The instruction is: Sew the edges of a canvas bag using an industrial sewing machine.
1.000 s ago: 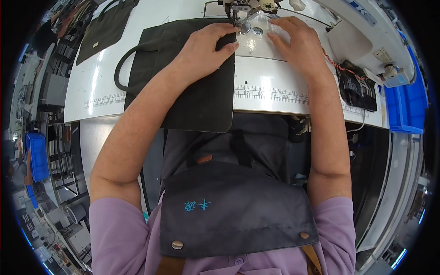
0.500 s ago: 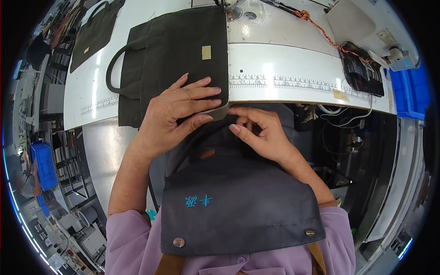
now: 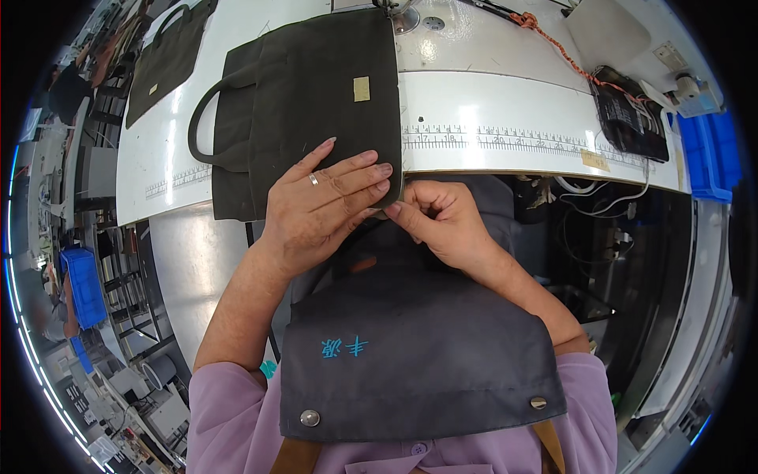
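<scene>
A dark olive fabric bag with a looped handle lies on the white table, its near edge overhanging the front. A small yellowish patch sits on its upper face. Spread over the near right part of the bag is my left hand, fingers stretched out and a ring on one; its thumb tip reaches the near edge. My right hand pinches the near right corner of the bag between thumb and curled fingers, close to the left thumb. The fabric inside the pinch is mostly hidden.
Metal sewing machine parts stand at the bag's far right corner. A printed ruler runs along the table's front. A second olive bag lies far left. A black pouch with an orange cord rests at right; cables hang below the table.
My left hand has slid slightly right and flattened, its thumb drawn in. My right hand's thumb and fingers have closed on the bag's corner. The view has shifted slightly.
</scene>
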Demonstrator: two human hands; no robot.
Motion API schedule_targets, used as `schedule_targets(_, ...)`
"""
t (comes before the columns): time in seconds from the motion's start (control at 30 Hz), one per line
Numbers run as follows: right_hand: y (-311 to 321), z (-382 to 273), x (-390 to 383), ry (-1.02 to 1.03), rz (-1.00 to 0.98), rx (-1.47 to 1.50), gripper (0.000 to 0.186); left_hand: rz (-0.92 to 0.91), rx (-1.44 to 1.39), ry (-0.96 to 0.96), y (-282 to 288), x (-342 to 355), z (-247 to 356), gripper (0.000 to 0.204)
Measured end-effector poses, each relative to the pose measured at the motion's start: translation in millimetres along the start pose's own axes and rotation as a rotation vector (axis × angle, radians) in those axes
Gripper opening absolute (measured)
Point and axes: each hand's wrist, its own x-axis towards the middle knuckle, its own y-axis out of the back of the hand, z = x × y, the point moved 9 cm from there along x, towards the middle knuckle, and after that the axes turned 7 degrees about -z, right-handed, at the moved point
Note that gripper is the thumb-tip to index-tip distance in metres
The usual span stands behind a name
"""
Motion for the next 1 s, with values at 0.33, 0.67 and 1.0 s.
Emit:
schedule_targets(0.33, -8, -7, -2, 0.025, -0.068, 0.085, 0.023, -0.022, 0.056, -0.038, -3, -2, 9, 0.038)
schedule_targets(0.67, 4, -69, -16, 0.289, 0.099, -0.768, 0.016, 0.094, 0.079, 0.002, -2, -3, 3, 0.037)
schedule_targets(1.0, -22, -114, -20, 0.785, 0.153, -1.293, 0.039, 0.068, -0.012, 0.051, 4, 2, 1, 0.034)
